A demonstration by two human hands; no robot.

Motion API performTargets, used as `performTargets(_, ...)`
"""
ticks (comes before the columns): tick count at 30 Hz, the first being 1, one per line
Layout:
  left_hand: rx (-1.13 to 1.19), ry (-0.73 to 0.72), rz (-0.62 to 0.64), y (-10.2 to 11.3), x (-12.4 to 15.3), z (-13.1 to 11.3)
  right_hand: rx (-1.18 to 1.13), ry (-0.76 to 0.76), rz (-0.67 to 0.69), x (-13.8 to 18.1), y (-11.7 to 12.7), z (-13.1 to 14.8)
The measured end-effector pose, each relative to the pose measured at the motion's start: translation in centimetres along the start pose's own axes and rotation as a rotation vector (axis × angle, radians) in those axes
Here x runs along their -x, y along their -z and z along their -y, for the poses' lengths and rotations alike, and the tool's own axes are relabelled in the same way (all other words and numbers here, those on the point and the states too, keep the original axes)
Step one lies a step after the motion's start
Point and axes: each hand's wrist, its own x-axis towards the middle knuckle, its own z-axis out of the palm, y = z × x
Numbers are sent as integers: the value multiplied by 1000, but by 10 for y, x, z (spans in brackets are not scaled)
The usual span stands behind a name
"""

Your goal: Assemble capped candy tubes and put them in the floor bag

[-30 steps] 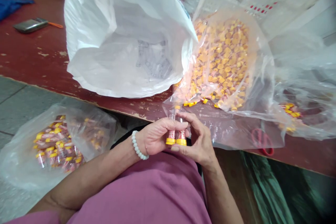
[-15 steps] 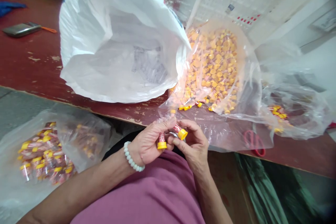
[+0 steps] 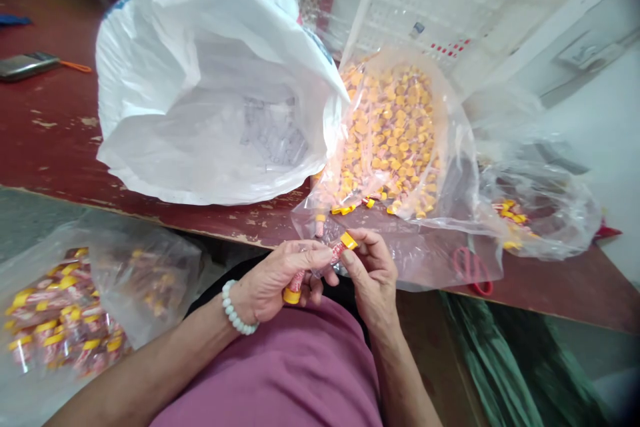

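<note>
My left hand [image 3: 273, 277], with a pale bead bracelet at the wrist, is closed on a small clear tube [image 3: 294, 285] that has red-and-white contents and a yellow cap pointing down. My right hand [image 3: 374, 273] pinches a second yellow-capped tube [image 3: 344, 247] near its cap, which tilts up to the right. The left thumb touches the lower end of this second tube. Just beyond the hands, another capped tube [image 3: 320, 223] lies at the edge of a clear plastic bag [image 3: 455, 167] full of yellow-capped pieces.
A large white sack [image 3: 150, 140] stands wide open on the red table [image 3: 45, 140], with clear pieces inside. To the lower left, a plastic bag [image 3: 160, 327] holds several capped tubes. Red-handled scissors [image 3: 473, 270] lie at the right. A smaller bag [image 3: 560, 213] sits farther right.
The view has shifted slightly. The tube in my right hand has turned so its cap points up instead of down, and the left hand's tube has tilted.
</note>
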Motion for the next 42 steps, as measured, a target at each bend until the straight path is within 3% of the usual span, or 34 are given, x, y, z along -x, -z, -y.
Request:
performTargets(5,82,5,58,0,-4,3,151,63,87,0,1,-1)
performTargets(10,446,134,9,7,-9,4,499,368,189,3,-7,7)
performTargets(13,496,171,-26,11,-13,6,777,561,323,2,-11,11)
performTargets(16,469,172,-18,10,-14,9,912,612,365,-1,-15,12)
performTargets(24,393,62,-55,3,-14,11,980,589,348,-4,-16,11)
performTargets(34,387,33,-148,-6,-16,18,699,521,416,-9,-19,8)
performTargets(37,408,63,-101,-4,-14,16,560,410,452,-15,-16,10)
performTargets(42,515,163,107,4,-3,7,187,55,630,-26,-3,8)
